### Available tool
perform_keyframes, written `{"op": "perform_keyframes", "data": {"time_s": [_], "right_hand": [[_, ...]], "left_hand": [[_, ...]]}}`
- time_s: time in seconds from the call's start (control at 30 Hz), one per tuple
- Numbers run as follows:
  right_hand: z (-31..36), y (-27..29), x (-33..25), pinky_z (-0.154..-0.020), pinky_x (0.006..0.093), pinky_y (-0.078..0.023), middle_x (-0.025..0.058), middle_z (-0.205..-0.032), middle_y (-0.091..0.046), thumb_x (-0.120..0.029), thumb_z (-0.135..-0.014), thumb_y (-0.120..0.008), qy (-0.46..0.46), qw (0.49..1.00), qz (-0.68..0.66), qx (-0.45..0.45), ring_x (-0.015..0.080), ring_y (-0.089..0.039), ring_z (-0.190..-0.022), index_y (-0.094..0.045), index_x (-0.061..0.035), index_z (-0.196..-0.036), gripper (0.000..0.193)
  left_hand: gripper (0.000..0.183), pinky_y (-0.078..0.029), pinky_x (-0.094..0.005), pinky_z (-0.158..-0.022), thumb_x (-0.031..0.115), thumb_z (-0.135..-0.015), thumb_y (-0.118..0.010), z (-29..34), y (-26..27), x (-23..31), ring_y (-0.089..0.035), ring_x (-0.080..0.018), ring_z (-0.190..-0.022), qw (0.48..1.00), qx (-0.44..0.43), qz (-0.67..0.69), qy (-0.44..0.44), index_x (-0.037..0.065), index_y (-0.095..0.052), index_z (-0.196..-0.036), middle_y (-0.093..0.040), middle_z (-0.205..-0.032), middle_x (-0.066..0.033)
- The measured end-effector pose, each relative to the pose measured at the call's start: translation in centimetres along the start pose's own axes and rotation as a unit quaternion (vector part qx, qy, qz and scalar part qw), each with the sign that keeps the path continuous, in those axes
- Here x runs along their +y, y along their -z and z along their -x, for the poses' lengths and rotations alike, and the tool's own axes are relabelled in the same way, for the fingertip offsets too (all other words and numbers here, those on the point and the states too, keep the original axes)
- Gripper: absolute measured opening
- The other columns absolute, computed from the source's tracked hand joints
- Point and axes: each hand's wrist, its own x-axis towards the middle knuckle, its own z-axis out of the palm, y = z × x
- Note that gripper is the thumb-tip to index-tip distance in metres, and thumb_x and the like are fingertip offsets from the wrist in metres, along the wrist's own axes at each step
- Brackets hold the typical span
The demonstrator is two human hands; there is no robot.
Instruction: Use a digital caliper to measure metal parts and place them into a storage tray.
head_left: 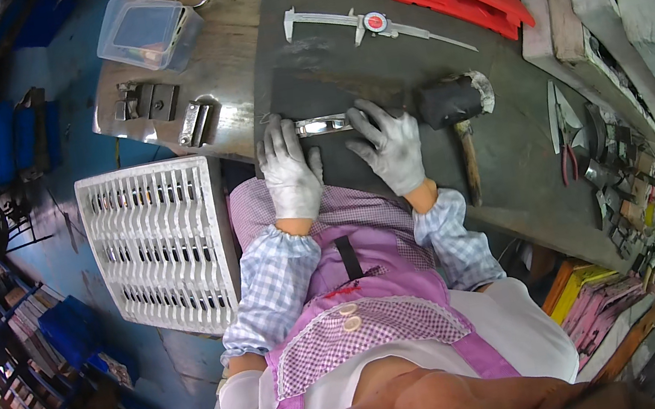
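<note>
Apparently midway through handling a shiny metal strip (321,126) on the dark bench (503,166), with left hand (290,172) and right hand (393,148) apart, unclenched, at its ends; near a white crate (221,231) seemingly loaded, with unclear work left.

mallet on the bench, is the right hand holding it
No, the right hand has its fingers by the shiny metal piece, apart from the mallet.
</note>
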Motion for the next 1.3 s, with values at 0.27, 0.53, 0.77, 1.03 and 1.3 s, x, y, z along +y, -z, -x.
{"op": "perform_keyframes", "data": {"time_s": [0.27,0.53,0.77,1.03,1.3], "right_hand": [[-2.2,-0.8,-4.5,-0.084,0.0408,-0.057,0.0085,-0.112,-0.074,-0.003,-0.081,-0.070,-0.041,0.992,-0.119,-0.031,0.0333,-0.070,-0.093,-0.076,-0.0135,-0.121,0.042],[-3.3,-5.3,-9.6,-0.094,0.0380,-0.054,0.0126,-0.113,-0.074,0.000,-0.090,-0.068,-0.093,0.962,-0.223,-0.131,0.0280,-0.071,-0.104,-0.074,-0.0057,-0.120,0.032],[-1.7,-8.1,-8.4,-0.095,0.0427,-0.052,0.0144,-0.113,-0.069,0.003,-0.088,-0.062,0.019,0.994,-0.086,-0.064,0.0345,-0.067,-0.105,-0.076,-0.0130,-0.119,0.038],[-2.0,-8.1,-9.9,-0.093,0.0441,-0.053,0.0131,-0.111,-0.069,0.001,-0.085,-0.062,0.031,0.999,-0.016,-0.025,0.0350,-0.066,-0.103,-0.076,-0.0152,-0.119,0.040],[-2.3,-7.4,-11.2,-0.088,0.0420,-0.057,0.0147,-0.108,-0.070,-0.001,-0.083,-0.065,0.008,0.999,0.027,-0.032,0.0352,-0.069,-0.099,-0.079,-0.0196,-0.112,0.037]], "left_hand": [[0.063,-0.044,-0.0487,-0.109,0.022,-0.087,-0.077,0.0,4.0,-0.3,-0.055,-0.0401,-0.131,0.985,-0.014,0.164,0.052,0.001,-0.056,-0.142,-0.058,-0.140,-0.0242],[0.034,-0.056,-0.0396,-0.093,0.017,-0.094,-0.070,11.9,13.5,-17.2,-0.072,-0.0340,-0.106,0.893,-0.037,0.319,0.316,0.008,-0.070,-0.126,-0.073,-0.119,-0.0178],[0.029,-0.056,-0.0487,-0.086,0.031,-0.097,-0.063,23.9,17.4,-49.3,-0.071,-0.0390,-0.099,0.860,0.105,-0.072,0.495,0.022,-0.073,-0.122,-0.075,-0.105,-0.0184],[0.031,-0.056,-0.0442,-0.091,0.012,-0.091,-0.063,22.7,15.6,-52.7,-0.072,-0.0354,-0.104,0.812,0.149,-0.200,0.528,0.017,-0.076,-0.118,-0.074,-0.115,-0.0167],[0.035,-0.056,-0.0483,-0.091,0.030,-0.096,-0.058,20.9,17.4,-55.1,-0.071,-0.0398,-0.105,0.809,-0.149,-0.170,0.542,0.010,-0.071,-0.122,-0.074,-0.115,-0.0203]]}}
